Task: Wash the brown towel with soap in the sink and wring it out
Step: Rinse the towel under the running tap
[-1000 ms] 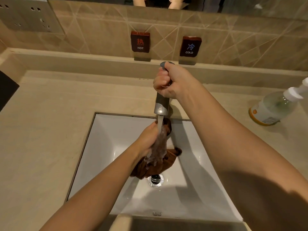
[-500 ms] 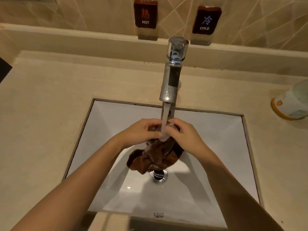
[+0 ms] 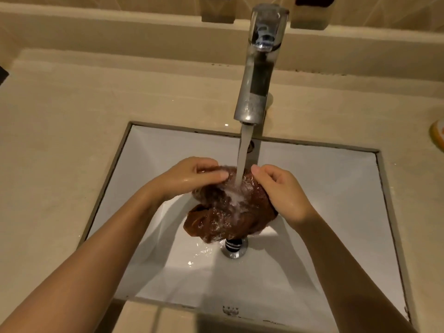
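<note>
a tan counter [image 3: 60, 140] holds a white square sink [image 3: 324, 212]. the silver tap [image 3: 258, 75] pours water [image 3: 245, 150] onto the brown towel [image 3: 223, 219] — wet and bunched up in the middle of the sink. the left hand [image 3: 192, 176] curls round its top left side, and the right hand [image 3: 286, 195] grips its right side with bent fingers. just under the towel sits the shiny drain [image 3: 234, 248].

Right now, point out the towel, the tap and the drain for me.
towel [image 3: 216, 222]: head view, wet bunched middle.
tap [image 3: 258, 80]: head view, middle of the spout.
drain [image 3: 234, 249]: head view, chrome stopper.
</note>
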